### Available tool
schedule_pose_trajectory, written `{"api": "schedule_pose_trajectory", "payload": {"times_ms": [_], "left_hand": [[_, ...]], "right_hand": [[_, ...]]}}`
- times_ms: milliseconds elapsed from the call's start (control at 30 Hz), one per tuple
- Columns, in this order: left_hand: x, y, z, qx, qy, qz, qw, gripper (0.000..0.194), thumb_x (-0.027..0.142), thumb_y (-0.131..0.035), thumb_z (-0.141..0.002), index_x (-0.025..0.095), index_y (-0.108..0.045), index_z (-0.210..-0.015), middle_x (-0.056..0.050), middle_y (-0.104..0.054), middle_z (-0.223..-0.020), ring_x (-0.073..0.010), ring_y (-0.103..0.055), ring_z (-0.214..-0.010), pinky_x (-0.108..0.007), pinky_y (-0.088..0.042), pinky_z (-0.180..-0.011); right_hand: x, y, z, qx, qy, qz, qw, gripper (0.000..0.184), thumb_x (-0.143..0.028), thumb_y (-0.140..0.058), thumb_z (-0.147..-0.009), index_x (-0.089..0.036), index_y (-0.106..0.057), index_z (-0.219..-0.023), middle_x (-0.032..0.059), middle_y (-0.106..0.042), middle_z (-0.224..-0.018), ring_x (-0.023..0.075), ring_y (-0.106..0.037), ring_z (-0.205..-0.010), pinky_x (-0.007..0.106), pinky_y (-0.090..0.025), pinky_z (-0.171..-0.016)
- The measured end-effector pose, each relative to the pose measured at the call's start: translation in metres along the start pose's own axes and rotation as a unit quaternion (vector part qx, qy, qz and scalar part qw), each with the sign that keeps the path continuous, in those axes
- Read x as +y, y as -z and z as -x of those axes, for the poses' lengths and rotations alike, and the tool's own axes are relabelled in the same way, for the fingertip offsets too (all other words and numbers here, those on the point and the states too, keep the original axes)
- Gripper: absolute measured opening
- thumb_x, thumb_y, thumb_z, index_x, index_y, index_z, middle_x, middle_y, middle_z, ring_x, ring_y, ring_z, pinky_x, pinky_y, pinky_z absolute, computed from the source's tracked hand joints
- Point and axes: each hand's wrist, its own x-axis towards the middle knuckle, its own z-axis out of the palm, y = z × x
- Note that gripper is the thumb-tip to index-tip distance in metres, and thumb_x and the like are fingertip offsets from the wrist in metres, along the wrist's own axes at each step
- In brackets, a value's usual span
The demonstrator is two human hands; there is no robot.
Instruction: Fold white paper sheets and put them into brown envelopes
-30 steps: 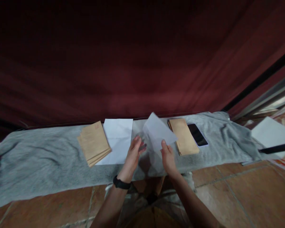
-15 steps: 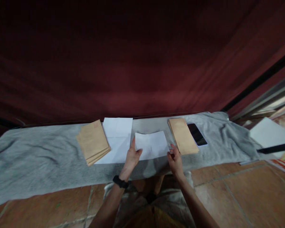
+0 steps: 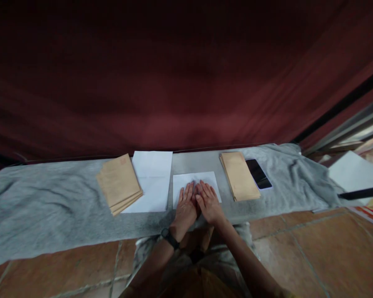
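A folded white sheet of paper [image 3: 180, 180] lies flat on the grey cloth [image 3: 194, 162] in front of me. My left hand [image 3: 186, 205] rests palm down on it with the fingers stretched out. Beside it, touching or nearly so, my right hand [image 3: 209, 202] also lies flat on the paper, fingers extended. Together they cover the sheet's near middle part. Left of it lie larger white sheets [image 3: 155, 182] with a crease across them. Brown envelopes [image 3: 119, 180] overlap those sheets' left side. A second stack of brown envelopes [image 3: 240, 176] is right of my hands.
A phone [image 3: 258, 174] with a dark screen touches the right-hand envelopes. Behind the cloth-covered bench hangs a dark red fabric [image 3: 180, 95]. At far right are a white panel [image 3: 357, 176] and a black bar [image 3: 363, 193]. Terracotta tiles [image 3: 335, 240] form the floor.
Both hands have moved from the paper's left and right edges onto its middle, fingers now stretched flat. The paper has gone from raised and slightly bowed to flat on the cloth.
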Motion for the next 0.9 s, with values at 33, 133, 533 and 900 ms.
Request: {"api": "schedule_pose_trajectory", "payload": {"times_ms": [33, 133, 533, 900], "left_hand": [[0.0, -0.003, 0.0, -0.007, -0.002, -0.003, 1.0, 0.061, 0.02, -0.041, -0.096, 0.012, -0.031, -0.156, -0.016, -0.034, -0.162, -0.0289, -0.024, -0.153, -0.053, -0.026, -0.122], [-0.001, -0.004, 0.002, -0.013, -0.002, -0.006, 1.0, 0.059, 0.023, -0.038, -0.098, 0.009, -0.031, -0.155, -0.016, -0.034, -0.161, -0.0259, -0.024, -0.153, -0.051, -0.023, -0.125], [-0.005, 0.01, 0.007, -0.021, -0.037, -0.016, 0.999, 0.057, 0.046, -0.04, -0.102, 0.02, -0.038, -0.153, -0.01, -0.032, -0.163, -0.0276, -0.025, -0.153, -0.054, -0.018, -0.125], [-0.002, 0.005, 0.003, -0.04, -0.063, -0.045, 0.996, 0.057, 0.039, -0.039, -0.102, 0.005, -0.043, -0.148, -0.016, -0.048, -0.153, -0.028, -0.033, -0.149, -0.051, -0.017, -0.126]], "right_hand": [[0.001, -0.003, -0.002, -0.01, -0.004, 0.016, 1.0, 0.052, -0.035, -0.027, -0.107, -0.015, -0.041, -0.153, 0.0123, -0.042, -0.158, 0.0236, -0.035, -0.148, 0.047, -0.032, -0.12], [0.009, -0.007, 0.0, -0.014, -0.015, 0.068, 0.997, 0.052, -0.035, -0.03, -0.107, -0.015, -0.04, -0.153, 0.012, -0.042, -0.158, 0.0234, -0.035, -0.148, 0.047, -0.028, -0.122], [0.037, 0.0, 0.017, 0.023, -0.034, 0.125, 0.991, 0.057, -0.038, -0.027, -0.107, -0.007, -0.036, -0.154, 0.0197, -0.04, -0.157, 0.0288, -0.035, -0.147, 0.051, -0.031, -0.118], [0.025, -0.01, -0.037, -0.062, 0.045, 0.078, 0.994, 0.052, -0.034, -0.025, -0.107, -0.017, -0.039, -0.154, 0.0099, -0.035, -0.162, 0.0228, -0.027, -0.151, 0.047, -0.023, -0.122]]}}
